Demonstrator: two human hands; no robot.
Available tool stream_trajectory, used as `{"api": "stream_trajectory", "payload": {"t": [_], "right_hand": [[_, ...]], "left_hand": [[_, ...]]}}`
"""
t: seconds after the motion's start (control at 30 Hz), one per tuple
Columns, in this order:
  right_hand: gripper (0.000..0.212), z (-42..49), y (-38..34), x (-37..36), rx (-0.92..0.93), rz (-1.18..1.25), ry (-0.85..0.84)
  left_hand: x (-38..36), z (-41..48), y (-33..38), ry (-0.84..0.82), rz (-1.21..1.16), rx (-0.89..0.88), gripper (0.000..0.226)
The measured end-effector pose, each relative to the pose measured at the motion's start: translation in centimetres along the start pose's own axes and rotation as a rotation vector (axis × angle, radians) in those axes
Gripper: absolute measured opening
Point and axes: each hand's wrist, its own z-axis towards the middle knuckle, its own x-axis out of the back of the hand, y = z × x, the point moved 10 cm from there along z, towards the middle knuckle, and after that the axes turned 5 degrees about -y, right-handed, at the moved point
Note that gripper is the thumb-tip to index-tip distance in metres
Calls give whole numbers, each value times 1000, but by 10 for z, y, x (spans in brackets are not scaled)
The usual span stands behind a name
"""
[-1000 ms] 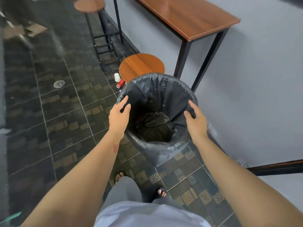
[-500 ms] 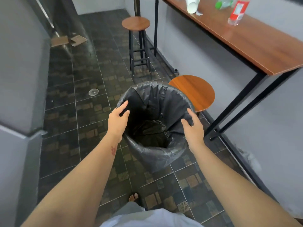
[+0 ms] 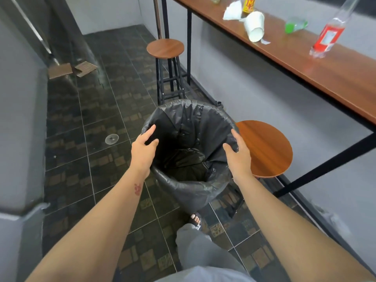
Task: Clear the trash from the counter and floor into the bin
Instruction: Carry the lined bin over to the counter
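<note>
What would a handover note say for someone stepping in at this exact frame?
Left hand and right hand: each grips a side of the bin rim, over the black liner; carrying nothing else.
Bin: beside the near stool, only the bag visible inside.
Done: no trash visibly binned.
Left on the counter: white paper cup, crumpled paper, red-labelled clear bottle, green-capped bottle, yellow can.
Left on the floor: cardboard pieces, clear lid.
</note>
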Motion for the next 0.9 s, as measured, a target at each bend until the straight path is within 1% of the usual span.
{"api": "stream_trajectory", "payload": {"t": [0.13, 0.37, 0.47, 0.67, 0.77, 0.9], "right_hand": [[52, 67, -14, -12, -5, 12, 38], [53, 165, -46, -3, -44, 75, 152], [53, 188, -50, 3, -67, 64, 203], [55, 226, -46, 13, -141, 63, 350], [56, 238, -46, 12, -176, 67, 441], [56, 247, -52, 5, -229, 52, 586]], "left_hand": [[-18, 75, 21, -43, 5, -15, 52], [-79, 188, 76, -159, 37, -33, 55], [-102, 222, 87, -211, 57, -21, 58], [-154, 290, 101, -337, 46, 17, 57], [-177, 327, 102, -410, 48, 38, 58], [-201, 371, 108, -528, 118, 77, 59]]}}
